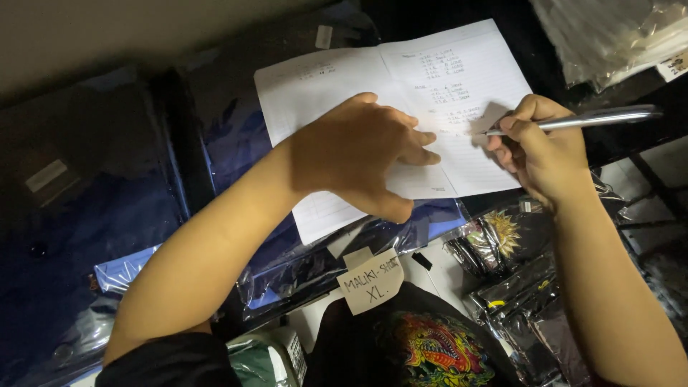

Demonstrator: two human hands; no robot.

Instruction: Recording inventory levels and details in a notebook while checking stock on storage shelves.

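Notebook (430, 93) lay pinned under your flat left hand (365, 154); at three o'clock your right hand (541, 154) gripped the silver pen (588, 120), mid-entry.

1. Piled across the whole view: flat garments sealed in clear plastic bags, serving as the work surface.
2. At left, dark navy bagged garments (107, 215), stacked and overlapping, glossy under the light.
3. On top of the navy stack, an open lined notebook (401, 93), lying flat and slightly turned.
4. At lower centre, a black bagged garment with a bright multicoloured print (430, 351), a small paper tag (371, 281) resting on its upper edge.
5. At right, black bagged garments with a gold print (502, 236), overlapping one another.
6. At top right, pale clear-wrapped bundles (609, 36).
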